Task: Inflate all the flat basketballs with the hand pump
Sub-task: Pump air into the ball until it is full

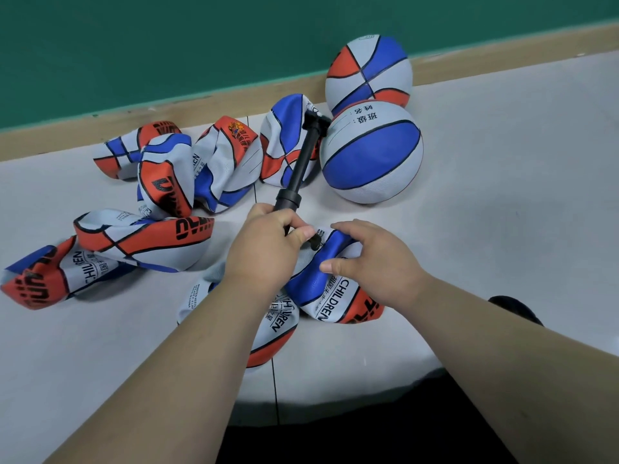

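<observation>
- Pale grey surface (502, 155) runs back to a wooden skirting (201, 105) under a green wall (167, 45).
- Our left hand (268, 249) clenches round the lower end of the black hand pump (303, 159), which slants away toward the wall.
- Its nozzle end meets the flat basketball (335, 296) just before us; our right hand (371, 259) grasps a fold of it, fingers curled over.
- At right, the near inflated basketball (371, 155) touches the far inflated basketball (368, 72).
- At left lies a heap of flat basketballs (167, 182).
</observation>
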